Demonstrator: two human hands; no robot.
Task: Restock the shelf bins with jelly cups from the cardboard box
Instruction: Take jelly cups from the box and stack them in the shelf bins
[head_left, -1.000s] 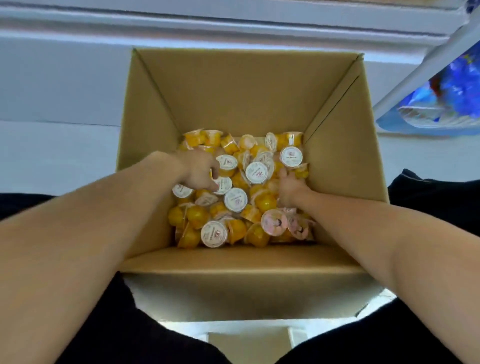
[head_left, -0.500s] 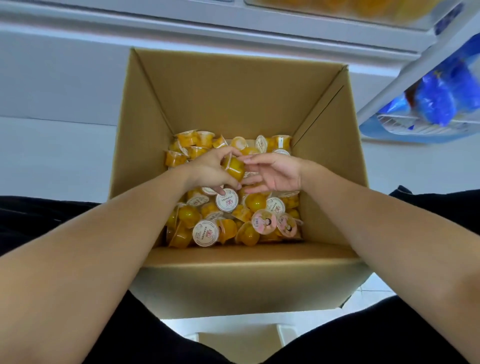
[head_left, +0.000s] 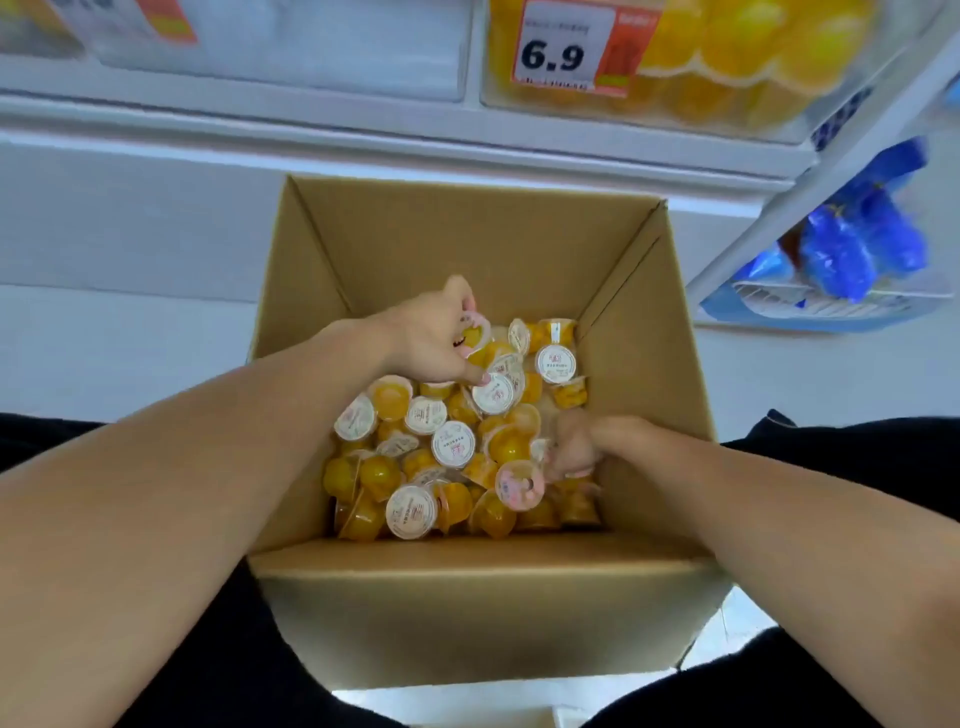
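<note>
An open cardboard box (head_left: 467, 249) stands in front of me, its bottom covered with several yellow jelly cups (head_left: 452, 447) with white lids. My left hand (head_left: 431, 338) is inside the box near the back and holds jelly cups (head_left: 475, 338) in its curled fingers. My right hand (head_left: 576, 447) is low in the box on the right side, its fingers curled down into the pile around a cup; what it grips is partly hidden. A clear shelf bin (head_left: 727, 62) with yellow jelly cups sits above the box.
A price tag reading 6.9 (head_left: 558, 49) hangs on the bin's front. Another bin (head_left: 285, 47) is to its left. A white rack with blue packets (head_left: 852, 249) stands at the right. Black-clothed legs flank the box.
My hands have parted: the left moved back with cups in it, the right dropped into the pile at the right. The view tilted up, showing the shelf bins.
</note>
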